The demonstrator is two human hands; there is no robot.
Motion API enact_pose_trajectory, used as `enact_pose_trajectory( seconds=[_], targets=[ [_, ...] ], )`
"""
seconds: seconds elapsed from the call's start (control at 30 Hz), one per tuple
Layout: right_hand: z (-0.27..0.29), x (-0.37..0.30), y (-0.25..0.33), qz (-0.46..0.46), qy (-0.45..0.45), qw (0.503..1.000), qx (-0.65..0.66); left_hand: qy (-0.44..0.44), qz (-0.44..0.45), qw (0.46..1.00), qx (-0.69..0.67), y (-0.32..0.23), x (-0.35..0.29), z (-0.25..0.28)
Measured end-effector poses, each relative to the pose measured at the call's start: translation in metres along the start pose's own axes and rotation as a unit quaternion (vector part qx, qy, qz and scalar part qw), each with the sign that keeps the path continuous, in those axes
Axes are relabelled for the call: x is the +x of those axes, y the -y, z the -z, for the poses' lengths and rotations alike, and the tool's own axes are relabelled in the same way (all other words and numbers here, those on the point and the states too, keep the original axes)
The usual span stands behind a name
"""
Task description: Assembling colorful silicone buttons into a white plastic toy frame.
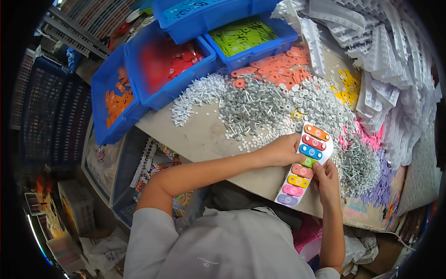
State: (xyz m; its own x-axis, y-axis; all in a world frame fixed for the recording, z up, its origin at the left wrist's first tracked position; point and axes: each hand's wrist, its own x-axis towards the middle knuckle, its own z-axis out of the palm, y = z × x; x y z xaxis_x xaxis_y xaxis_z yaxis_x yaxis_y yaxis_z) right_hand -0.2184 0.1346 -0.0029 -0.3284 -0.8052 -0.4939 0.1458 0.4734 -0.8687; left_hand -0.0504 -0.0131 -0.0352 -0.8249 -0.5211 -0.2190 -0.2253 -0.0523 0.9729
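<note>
From the head camera, you look down on a beige tabletop (186, 135) crowded with small parts. Right of centre, near the table's front edge, is a tapered white plastic strip (303, 171) bearing eight coloured bars, orange at its upper end and lilac at its lower end, tilted so its top leans right. Your left hand (284, 151) has hold of its left edge, curled nearly closed, beside the blue and green bars. Your right hand (328, 176) pinches the right edge, thumb at the green bar, its other fingers bent and partly hidden.

Above the strip, across the middle, spread a heap of shiny silver metal pins (253, 109) and a pile of small white plastic pegs (197, 100). Coral flat plates (278, 65) lie beyond them. Blue plastic bins (183, 84) fill the upper left; stacked white plastic mouldings (390, 60) crowd the upper right.
</note>
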Motion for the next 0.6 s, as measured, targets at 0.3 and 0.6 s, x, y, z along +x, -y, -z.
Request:
enact_pose_trajectory(
  seconds=[0.3,0.6],
  targets=[
    [0.01,-0.014,0.0,0.0,-0.06,0.998,-0.001,-0.071,0.033,0.996,0.052,-0.026,-0.041,0.021],
    [0.178,-0.075,-0.047,0.194,-0.458,0.735,-0.46,-0.366,-0.111,0.75,0.54,0.005,-0.114,0.16]
  ],
)
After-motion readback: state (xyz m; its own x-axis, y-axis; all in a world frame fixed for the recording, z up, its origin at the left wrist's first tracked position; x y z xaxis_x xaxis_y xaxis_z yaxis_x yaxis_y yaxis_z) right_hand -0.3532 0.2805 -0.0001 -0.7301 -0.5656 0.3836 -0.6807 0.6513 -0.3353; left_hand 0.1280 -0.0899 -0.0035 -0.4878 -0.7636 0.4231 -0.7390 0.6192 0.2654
